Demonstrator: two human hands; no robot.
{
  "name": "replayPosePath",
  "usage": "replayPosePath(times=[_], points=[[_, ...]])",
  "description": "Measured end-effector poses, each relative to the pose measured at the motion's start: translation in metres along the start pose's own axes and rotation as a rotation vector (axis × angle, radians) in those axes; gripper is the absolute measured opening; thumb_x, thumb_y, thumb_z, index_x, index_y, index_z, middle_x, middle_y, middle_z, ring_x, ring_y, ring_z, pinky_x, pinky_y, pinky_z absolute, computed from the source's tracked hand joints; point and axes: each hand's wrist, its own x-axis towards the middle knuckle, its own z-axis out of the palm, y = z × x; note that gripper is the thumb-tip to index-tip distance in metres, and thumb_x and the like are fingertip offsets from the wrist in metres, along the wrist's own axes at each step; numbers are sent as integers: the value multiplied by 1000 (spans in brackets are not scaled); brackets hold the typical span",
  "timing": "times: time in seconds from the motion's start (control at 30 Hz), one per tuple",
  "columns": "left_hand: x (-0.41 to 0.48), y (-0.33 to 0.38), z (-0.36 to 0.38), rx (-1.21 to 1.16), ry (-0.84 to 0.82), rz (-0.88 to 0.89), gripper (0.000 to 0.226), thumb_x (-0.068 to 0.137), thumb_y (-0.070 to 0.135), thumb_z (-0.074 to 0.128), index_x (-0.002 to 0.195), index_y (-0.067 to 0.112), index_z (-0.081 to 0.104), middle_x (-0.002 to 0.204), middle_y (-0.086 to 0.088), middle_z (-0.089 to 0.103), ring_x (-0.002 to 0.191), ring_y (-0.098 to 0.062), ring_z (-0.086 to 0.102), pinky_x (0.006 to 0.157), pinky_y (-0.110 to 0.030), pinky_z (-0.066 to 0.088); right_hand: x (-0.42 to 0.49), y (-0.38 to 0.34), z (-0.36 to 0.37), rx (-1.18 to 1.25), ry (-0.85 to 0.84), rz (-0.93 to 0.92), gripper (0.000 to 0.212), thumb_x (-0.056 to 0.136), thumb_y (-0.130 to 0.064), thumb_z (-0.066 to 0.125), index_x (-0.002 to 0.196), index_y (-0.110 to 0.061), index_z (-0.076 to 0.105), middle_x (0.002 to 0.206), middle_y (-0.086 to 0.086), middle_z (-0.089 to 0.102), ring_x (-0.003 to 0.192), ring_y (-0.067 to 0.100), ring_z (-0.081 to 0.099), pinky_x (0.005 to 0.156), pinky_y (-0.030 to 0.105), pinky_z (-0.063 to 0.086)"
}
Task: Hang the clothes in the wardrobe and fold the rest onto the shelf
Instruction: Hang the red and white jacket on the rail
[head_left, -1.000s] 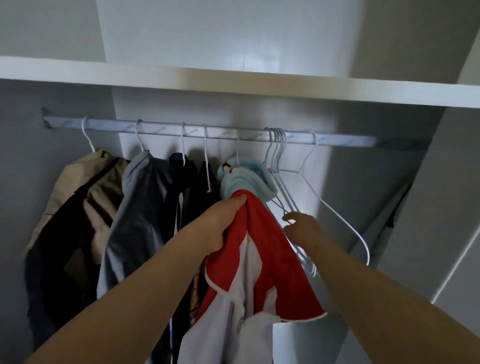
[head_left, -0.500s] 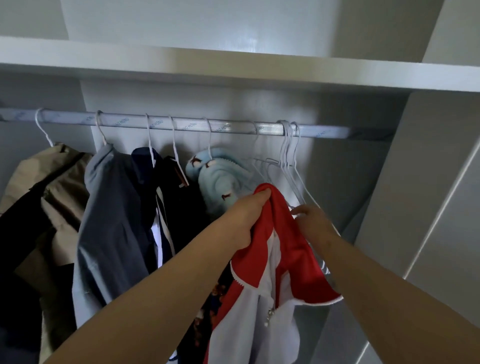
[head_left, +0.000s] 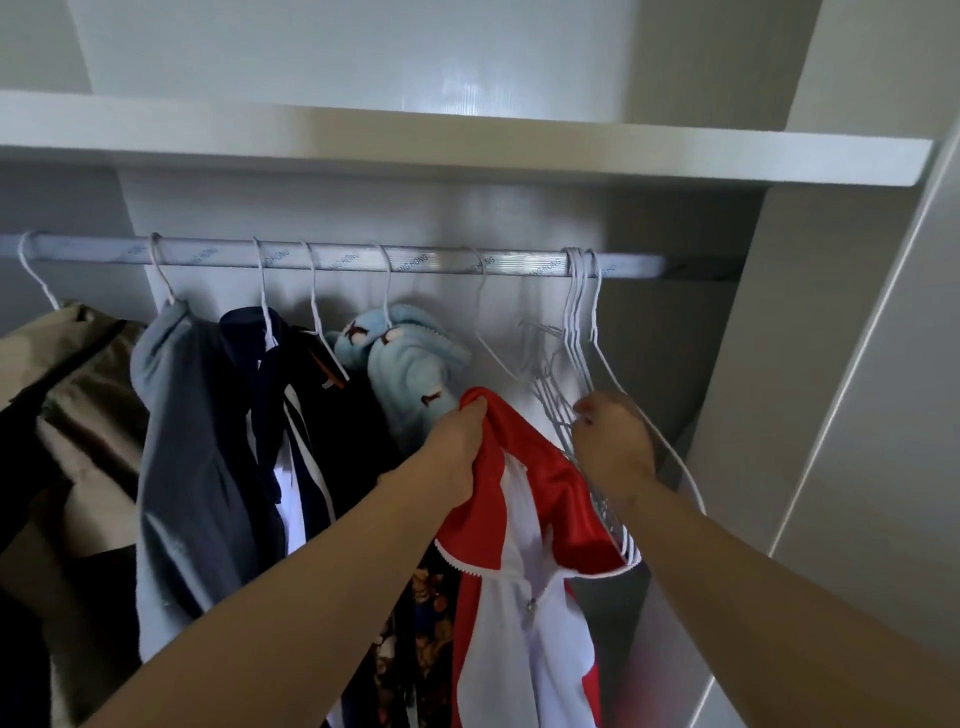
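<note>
1. Left hand (head_left: 457, 449) is up high, fingers curled tight around the bunched top of the red and white jacket (head_left: 530, 467). My read: it's lifted so the shoulders are level with a hanger.
2. The jacket hangs from that fist alone, just below the rail (head_left: 363, 258), between the pale blue fleece (head_left: 410, 374) and the empty wire hangers (head_left: 556, 410). It is not on a hanger yet.
3. Right hand (head_left: 613, 447) is in among those hangers, fingertips pinched on the wires. It looks to be picking one out of the tangle, though I can't tell which.
4. The spares sit bunched near the rail's right end, leaving a gap beside the fleece for this jacket.
5. Toward the rail's left end hang a grey top (head_left: 182, 415) and a tan coat (head_left: 78, 374).
6. The shelf (head_left: 467, 150) above shows only its front edge.
</note>
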Motion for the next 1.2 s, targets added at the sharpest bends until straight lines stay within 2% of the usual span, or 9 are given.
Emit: replayPosePath(times=[0.13, 0.23, 0.33, 0.4, 0.47, 0.6, 0.73, 0.87, 1.2], points=[[-2, 6, -15, 44, 23, -8, 45, 96, 35, 48, 126, 2, 53, 122, -17, 59, 112, -29, 56, 80, -30, 43, 2, -22, 10, 114, 46, -189, 34, 82, 8, 46, 112, 2, 62, 121, 16, 58, 108, 31, 55, 92, 31, 41], [-5, 13, -30, 26, 4, -24, 43, 95, 35, 49, 125, 4, 54, 123, -16, 60, 107, -29, 59, 80, -31, 45, 3, -30, 26, 73, -168, -176, 44, 87, 5, 43, 130, -1, 47, 131, 17, 50, 119, 31, 48, 96, 29, 34], [-9, 18, -48, -1, 35, -32, 40, 94, 34, 52, 120, 3, 57, 114, -16, 63, 86, -27, 62, 70, -32, 48, 8, -24, 40, -108, -346, -20, 53, 90, -7, 43, 141, -15, 30, 129, 14, 52, 115, 31, 51, 102, 41, 38], [-9, 19, -58, -27, 48, -46, 41, 94, 34, 53, 120, 3, 57, 118, -17, 62, 90, -27, 61, 75, -34, 46, 10, -21, 45, -158, -338, 53, 41, 92, -13, 41, 132, -16, 39, 120, 12, 58, 109, 30, 55, 99, 40, 39], [-9, 18, -67, -55, 63, -39, 41, 94, 33, 53, 121, 3, 57, 117, -17, 62, 77, -24, 59, 75, -35, 46, 11, -23, 51, -34, -295, 52, 26, 95, -15, 40, 114, -8, 55, 113, 14, 62, 102, 31, 58, 85, 30, 42], [-9, 16, -79, -58, 87, -18, 42, 94, 33, 53, 123, 2, 56, 92, -12, 64, 71, -22, 57, 72, -34, 46, 12, -40, 59, 310, -188, 104, 23, 92, -12, 43, 80, -4, 61, 81, 13, 61, 73, 29, 56, 64, 31, 43], [-9, 16, -85, -44, 91, -12, 44, 93, 35, 54, 124, 3, 55, 108, -15, 63, 72, -22, 58, 63, -33, 47, 7, -47, 56, 532, -89, 116, 23, 94, -11, 40, 91, -3, 62, 75, 3, 54, 68, 17, 51, 59, 26, 39], [-9, 16, -92, -69, 74, -6, 44, 93, 35, 54, 123, 3, 56, 94, -11, 63, 71, -22, 58, 55, -30, 46, -9, -50, 56, 725, -156, 197, 20, 92, -15, 50, 73, -7, 51, 59, 3, 48, 38, 4, 43, 35, 15, 35], [-22, 14, -112, -24, 3, -37, 31, 91, 36, 56, 91, 6, 62, 75, -9, 63, 63, -20, 59, 47, -27, 46, -58, -50, 40, 770, -408, 482, 30, 85, -18, 66, 66, -9, 46, 36, -2, 51, 34, 13, 57, 40, 18, 44]])
